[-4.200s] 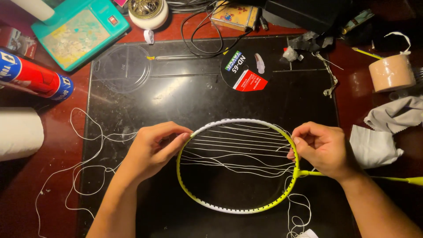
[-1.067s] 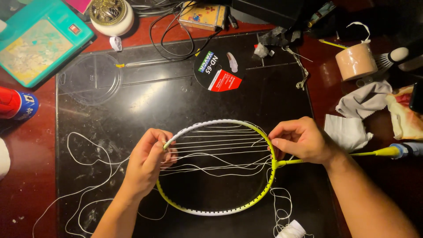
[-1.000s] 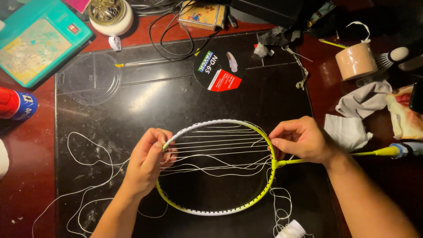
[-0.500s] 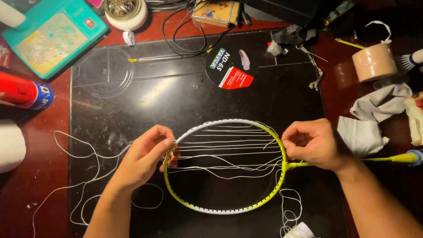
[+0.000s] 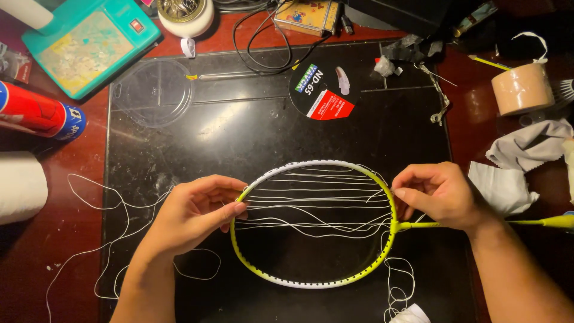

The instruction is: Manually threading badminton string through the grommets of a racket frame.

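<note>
Currently a yellow-green badminton racket frame with white bumper strips (image 5: pixel 382 179) lies flat on a glossy black rectangular mat (image 5: pixel 239 125), head toward the person's left, thin shaft running off to the right edge. Loose white racket string (image 5: pixel 311 200) crosses the head in slack, uneven horizontal runs.

Left hand (image 5: pixel 194 215): fingers curled shut around the left rim of the frame, thumb and fingertips pinching at the string where it meets the rim (exact strand too fine to tell).

Right hand (image 5: pixel 439 194): closed at the right rim, just above the throat, thumb and forefinger pressed together on string at the frame's edge.

More white string trails in loops off the mat's left side onto the dark red wooden table (image 5: pixel 66 251), and another tangle sits below the throat.

Around: clear round plastic lid (image 5: pixel 152 93) at the mat's upper left; black round string package with red label (image 5: pixel 324 90) upper middle; teal flat box (image 5: pixel 89 42) and red-and-blue cylindrical tube (image 5: pixel 39 113) at far left; white paper roll (image 5: pixel 21 186) beneath the tube; beige tape roll (image 5: pixel 523 88) and crumpled grey cloth (image 5: pixel 529 146) at right.
</note>
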